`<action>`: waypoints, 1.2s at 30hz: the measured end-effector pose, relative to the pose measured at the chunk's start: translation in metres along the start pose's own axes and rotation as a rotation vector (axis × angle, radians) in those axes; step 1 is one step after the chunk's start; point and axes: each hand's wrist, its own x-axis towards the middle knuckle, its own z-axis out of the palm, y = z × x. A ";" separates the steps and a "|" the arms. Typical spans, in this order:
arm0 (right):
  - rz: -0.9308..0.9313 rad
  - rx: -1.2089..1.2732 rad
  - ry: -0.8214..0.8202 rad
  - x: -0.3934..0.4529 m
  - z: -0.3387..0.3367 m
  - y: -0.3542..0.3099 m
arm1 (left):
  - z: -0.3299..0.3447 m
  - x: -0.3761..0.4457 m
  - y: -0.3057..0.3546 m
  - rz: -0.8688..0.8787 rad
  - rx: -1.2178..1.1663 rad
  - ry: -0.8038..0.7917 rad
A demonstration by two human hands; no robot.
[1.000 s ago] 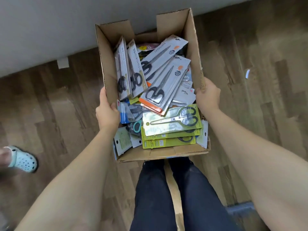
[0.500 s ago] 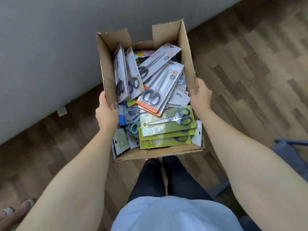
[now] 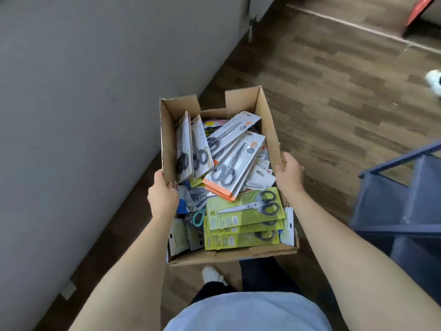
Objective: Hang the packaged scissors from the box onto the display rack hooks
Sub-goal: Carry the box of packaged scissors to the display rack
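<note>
Your shirt (image 3: 248, 314): pale blue, at 6 o'clock, nearest the camera.
Your legs (image 3: 260, 273): dark trousers, with one white shoe (image 3: 211, 274) on the wood floor (image 3: 334, 120) under the box.
Box (image 3: 248, 255): one open cardboard carton, held out in front of you between both hands.
Your left hand (image 3: 162, 195): at 9 o'clock of the box, curled over its left wall, thumb outside, fingers hooked inside the rim.
Your right hand (image 3: 290, 176): at 3 o'clock of the box, clasping the right wall; you cannot see its fingertips.
Packaged scissors: all loose in the box, overlapping.
Green cards (image 3: 245, 212): three stacked at the near end, the top one showing black-handled scissors.
Orange-edged packs (image 3: 235, 164): two, perhaps three, lying slantwise in the middle; the pile hides the count.
Upright packs (image 3: 191, 149): two leaning on the left wall at 11 o'clock.
Blue shelf frame (image 3: 401, 199): one, at 3 o'clock.
Grey wall (image 3: 83, 115): from 8 to 12 o'clock.
</note>
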 end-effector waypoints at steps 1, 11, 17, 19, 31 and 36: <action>0.027 0.006 0.013 0.014 -0.010 0.004 | 0.011 0.007 0.018 0.018 0.014 -0.017; 0.207 0.034 0.212 0.145 -0.131 0.025 | 0.126 0.058 0.215 0.236 0.064 -0.202; 0.262 0.068 0.342 0.191 -0.190 0.021 | 0.168 0.078 0.320 0.404 0.085 -0.288; 0.284 0.093 0.378 0.206 -0.200 0.023 | 0.179 0.085 0.347 0.451 0.087 -0.312; 0.567 0.133 0.494 0.327 -0.233 0.013 | 0.288 0.174 0.501 0.645 0.258 -0.462; 0.652 0.223 0.575 0.378 -0.247 0.015 | 0.328 0.200 0.577 0.761 0.336 -0.547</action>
